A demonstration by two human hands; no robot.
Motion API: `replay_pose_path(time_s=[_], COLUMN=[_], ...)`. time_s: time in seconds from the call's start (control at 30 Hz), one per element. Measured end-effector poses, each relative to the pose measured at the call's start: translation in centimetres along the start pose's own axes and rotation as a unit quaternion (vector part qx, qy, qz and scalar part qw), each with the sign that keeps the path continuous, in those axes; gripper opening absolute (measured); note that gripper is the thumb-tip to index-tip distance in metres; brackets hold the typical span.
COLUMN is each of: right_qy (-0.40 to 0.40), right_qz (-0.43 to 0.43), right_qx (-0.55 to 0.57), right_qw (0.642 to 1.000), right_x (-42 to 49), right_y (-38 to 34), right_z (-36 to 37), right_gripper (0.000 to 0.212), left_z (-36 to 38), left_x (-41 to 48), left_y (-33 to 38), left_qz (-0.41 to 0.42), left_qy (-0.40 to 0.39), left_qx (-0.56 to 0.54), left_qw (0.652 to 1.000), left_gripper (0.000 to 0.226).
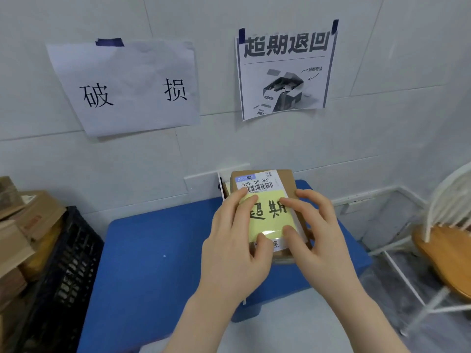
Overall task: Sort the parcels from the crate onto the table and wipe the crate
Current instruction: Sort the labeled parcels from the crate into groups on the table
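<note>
A brown cardboard parcel [286, 178] with a white barcode label and a yellow handwritten note [267, 212] is over the right part of the blue table [153, 250]. My left hand [237, 240] grips its left side, thumb on the note's lower edge. My right hand [313, 230] grips its right side, fingers and thumb lying on the note. I cannot tell whether the parcel rests on the table. A black plastic crate [68, 263] stands at the left, holding several cardboard parcels [28, 220].
Two paper signs are taped to the white wall: a handwritten one [125, 87] above the table's left half and a printed one [285, 72] above the right half. A wooden-seated white chair [443, 253] stands at the right.
</note>
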State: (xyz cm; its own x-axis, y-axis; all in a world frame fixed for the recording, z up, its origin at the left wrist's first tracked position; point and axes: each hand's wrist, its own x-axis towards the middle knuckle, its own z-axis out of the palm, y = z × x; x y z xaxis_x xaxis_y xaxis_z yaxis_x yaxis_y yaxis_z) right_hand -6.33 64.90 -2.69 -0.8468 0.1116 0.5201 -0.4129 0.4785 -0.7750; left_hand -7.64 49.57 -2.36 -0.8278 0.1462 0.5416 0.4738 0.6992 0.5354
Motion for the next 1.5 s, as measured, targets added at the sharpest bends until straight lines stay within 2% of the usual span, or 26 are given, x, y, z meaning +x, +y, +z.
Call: replay_pose_path(time_s=[0.27,0.4,0.53,0.7,0.9,1.03,1.27,1.5], right_qy=[-0.014,-0.045,-0.095,-0.142,-0.215,-0.268,-0.250,-0.272], right_qz=[0.046,0.059,0.104,0.131,0.155,0.125,0.144,0.145], right_qx=[0.003,0.006,-0.031,-0.043,-0.071,-0.101,-0.078,-0.105], right_qw=[0.999,0.997,0.990,0.980,0.962,0.950,0.954,0.945], right_x=[1.9,3.1,2.6,2.9,4.2,3.6,7.4,14.4], right_y=[7.2,13.2,19.6,25.4,28.8,29.8,31.0,32.6], right_z=[-2.8,-4.2,-4.2,-2.6,-1.6,-2.7,-0.3,4.3], right_gripper=[0.037,0.036,0.039,0.039,0.040,0.046,0.040,0.043], left_z=[7.5,13.8,20.3,25.4,27.5,27.7,29.1,30.4], left_x=[2.1,2.5,1.4,1.7,2.1,0.4,4.3,11.2], left_y=[1.0,0.9,-0.5,-3.6,-5.9,-5.9,-7.6,-11.3], left_qz=[-0.021,-0.087,-0.168,-0.216,-0.237,-0.214,-0.204,-0.220], left_qy=[-0.020,-0.034,-0.090,-0.129,-0.175,-0.147,-0.123,-0.147], left_qx=[0.011,-0.024,-0.030,-0.021,-0.017,0.037,0.076,0.190], left_qw=[1.000,0.995,0.981,0.968,0.955,0.965,0.968,0.946], left_gripper=[0.059,0.061,0.057,0.060,0.059,0.053,0.042,0.040])
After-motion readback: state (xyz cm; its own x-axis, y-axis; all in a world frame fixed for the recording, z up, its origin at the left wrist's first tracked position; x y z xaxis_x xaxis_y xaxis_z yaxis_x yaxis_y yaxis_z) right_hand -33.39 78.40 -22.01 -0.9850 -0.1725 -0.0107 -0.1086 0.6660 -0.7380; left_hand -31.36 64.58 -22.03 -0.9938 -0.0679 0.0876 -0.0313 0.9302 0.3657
